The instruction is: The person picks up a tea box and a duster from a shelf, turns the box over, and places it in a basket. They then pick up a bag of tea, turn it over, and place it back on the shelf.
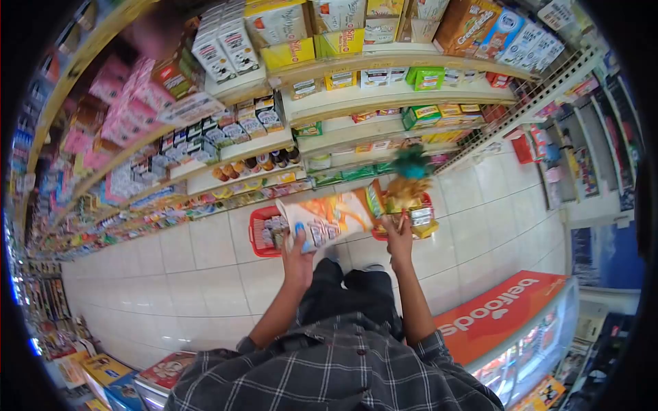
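Note:
A large white and orange snack bag [334, 218] is stretched level in front of my legs. My left hand [297, 259] grips its lower left end, thumb over the front. With closed fingers, my right hand [399, 241] holds the bag's brown and green end. Just beyond that hand is a pineapple [409, 185] with teal-looking leaves, above a yellow packet [423, 223] in a red basket that is mostly hidden. Another red basket [258, 233] sits on the floor behind the bag's left end, with small packages [275, 229] inside.
Shelves [343, 106] of boxed drinks and packets curve along the front and left. At the lower right stands an orange-topped belfoods freezer [500, 308]. Pale floor tiles [205, 274] lie around my feet. More shelving [596, 130] is at the right.

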The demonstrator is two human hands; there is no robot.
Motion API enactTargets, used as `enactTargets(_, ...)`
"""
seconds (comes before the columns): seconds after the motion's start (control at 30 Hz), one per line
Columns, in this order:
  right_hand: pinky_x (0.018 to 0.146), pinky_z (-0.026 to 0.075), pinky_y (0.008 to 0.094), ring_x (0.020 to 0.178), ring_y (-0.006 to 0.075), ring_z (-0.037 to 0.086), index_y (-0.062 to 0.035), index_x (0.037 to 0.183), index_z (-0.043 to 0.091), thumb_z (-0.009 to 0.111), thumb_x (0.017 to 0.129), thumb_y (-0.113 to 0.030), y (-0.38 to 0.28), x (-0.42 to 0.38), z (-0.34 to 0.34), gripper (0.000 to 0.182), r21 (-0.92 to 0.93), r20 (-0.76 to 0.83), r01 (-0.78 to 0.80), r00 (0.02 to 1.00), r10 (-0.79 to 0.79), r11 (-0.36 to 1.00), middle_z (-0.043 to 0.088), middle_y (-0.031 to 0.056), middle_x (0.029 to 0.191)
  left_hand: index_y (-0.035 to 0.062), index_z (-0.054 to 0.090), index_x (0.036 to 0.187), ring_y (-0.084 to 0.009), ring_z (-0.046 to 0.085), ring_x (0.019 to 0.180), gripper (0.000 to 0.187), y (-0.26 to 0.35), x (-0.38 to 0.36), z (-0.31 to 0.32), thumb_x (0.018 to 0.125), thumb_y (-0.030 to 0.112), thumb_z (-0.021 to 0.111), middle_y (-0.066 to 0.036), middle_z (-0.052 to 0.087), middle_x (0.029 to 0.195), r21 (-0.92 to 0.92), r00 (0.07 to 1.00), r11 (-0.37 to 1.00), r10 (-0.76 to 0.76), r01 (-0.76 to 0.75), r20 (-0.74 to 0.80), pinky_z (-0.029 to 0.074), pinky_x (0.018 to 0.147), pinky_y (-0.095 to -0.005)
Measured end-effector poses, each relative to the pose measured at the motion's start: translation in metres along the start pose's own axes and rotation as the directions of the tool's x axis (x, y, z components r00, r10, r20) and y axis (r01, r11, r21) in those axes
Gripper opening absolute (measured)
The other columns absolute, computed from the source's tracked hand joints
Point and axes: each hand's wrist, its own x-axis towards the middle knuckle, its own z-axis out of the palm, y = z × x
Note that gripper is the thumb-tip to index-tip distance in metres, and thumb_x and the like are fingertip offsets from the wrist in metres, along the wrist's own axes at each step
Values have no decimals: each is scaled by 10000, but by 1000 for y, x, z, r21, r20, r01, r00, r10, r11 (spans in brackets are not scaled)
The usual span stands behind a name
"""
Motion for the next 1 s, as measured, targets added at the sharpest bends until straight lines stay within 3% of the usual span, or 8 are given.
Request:
enactTargets(0.17,360,193,194,411,23,283,-106,1086,552,684,895,-373,-94,-29,-33,355,501,340,-168,940,-15,849,519,-44,766,107,451,1311,-226,542,1214,445,30,-33,58,938,266,635,-71,548,1275,-97,969,995,-4,29,246,478,992,-450)
enactTargets(0.23,350,179,188,392,20,251,-107,1013,559,643,915,-356,-113,-35,-38,281,500,266,-54,960,-94,865,515,-55,698,94,457,1303,-227,532,1227,504,43,-53,72,913,334,668,-80,535,1284,-111,908,992,-8,60,420,482,996,-439)
enactTargets(0.27,343,180,184,384,17,260,-102,1034,568,634,917,-354,-125,-37,-42,285,500,242,-7,961,-132,866,534,-53,697,52,433,1346,-258,508,1263,730,36,-44,64,871,572,624,-97,500,1354,14,904,990,-132,138,406,444,1038,-466)
enactTargets(0.33,331,196,169,375,8,274,-82,1045,578,646,896,-303,-159,-51,-47,275,516,214,53,959,-188,855,539,-64,671,61,367,1429,-311,489,1285,851,46,-58,74,870,694,473,-131,467,1420,-198,789,926,-146,321,597,374,1085,-501)
enactTargets(0.4,332,202,161,378,0,278,-83,1048,579,650,887,-284,-185,-65,-58,267,461,253,99,938,-238,882,532,-70,665,15,327,1461,-328,438,1334,1040,34,-62,88,814,829,365,-179,369,1505,-393,729,758,-156,522,667,380,1069,-537)
enactTargets(0.63,386,205,175,449,-17,282,-49,1183,569,577,966,-267,-217,-52,-89,308,-26,206,629,764,-612,777,630,-12,772,15,372,1445,-331,461,1314,968,-44,-61,129,843,773,370,-209,431,1454,-450,804,777,-118,440,582,387,1067,-514)
enactTargets(0.83,516,350,214,559,33,426,-5,1072,650,499,1009,-234,-225,-79,-144,282,-182,346,692,710,-613,699,644,15,757,14,376,1442,-327,470,1305,933,-56,-87,111,855,739,380,-208,442,1444,-566,868,759,2,322,497,394,1063,-502)
enactTargets(1.0,624,461,294,651,214,570,17,890,683,690,815,-4,-200,-112,-139,78,-83,943,975,144,-301,208,602,116,715,13,379,1439,-323,477,1298,904,-83,-109,98,864,710,388,-207,450,1435,-653,904,723,95,226,417,399,1060,-491)
